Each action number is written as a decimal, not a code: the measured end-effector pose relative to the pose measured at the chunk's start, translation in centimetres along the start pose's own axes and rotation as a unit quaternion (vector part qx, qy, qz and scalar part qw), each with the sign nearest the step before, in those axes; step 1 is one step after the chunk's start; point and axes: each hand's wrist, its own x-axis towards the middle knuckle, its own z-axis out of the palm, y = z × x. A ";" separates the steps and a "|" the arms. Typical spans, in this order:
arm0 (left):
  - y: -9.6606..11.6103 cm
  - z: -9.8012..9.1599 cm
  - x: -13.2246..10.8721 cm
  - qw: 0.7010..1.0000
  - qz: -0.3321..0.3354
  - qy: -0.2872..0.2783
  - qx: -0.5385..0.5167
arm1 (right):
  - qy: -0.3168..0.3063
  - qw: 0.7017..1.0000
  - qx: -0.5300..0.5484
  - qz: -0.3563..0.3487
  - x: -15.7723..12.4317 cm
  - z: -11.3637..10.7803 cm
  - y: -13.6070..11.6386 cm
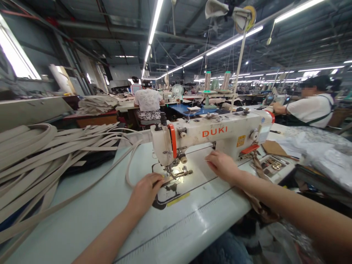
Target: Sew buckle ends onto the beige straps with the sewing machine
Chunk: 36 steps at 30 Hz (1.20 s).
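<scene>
My left grip pinches a beige strip, exposed just to its right, beneath the head of the sewing machine; my right grip curls nearby, contents hidden from me.

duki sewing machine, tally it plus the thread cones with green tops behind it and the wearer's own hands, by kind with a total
sewing machine: 1
thread cones: 2
wearer's own hands: 2 (left hand, right hand)
total: 5
</scene>
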 end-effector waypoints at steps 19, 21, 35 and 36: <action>0.0 0.1 0.6 0.993 -0.106 -0.043 -0.018 | -0.200 0.979 0.000 0.039 -1.0 -0.7 -2.1; 0.0 0.1 0.6 0.992 -0.113 -0.045 -0.019 | -0.174 0.984 0.026 -0.024 -1.0 -0.3 -4.6; -0.3 0.2 0.8 0.990 -0.125 -0.051 -0.041 | -0.080 0.991 -0.041 -0.101 3.2 3.4 -9.8; -0.3 0.2 0.8 0.990 -0.126 -0.051 -0.043 | -0.079 0.990 -0.041 -0.109 3.2 3.5 -9.8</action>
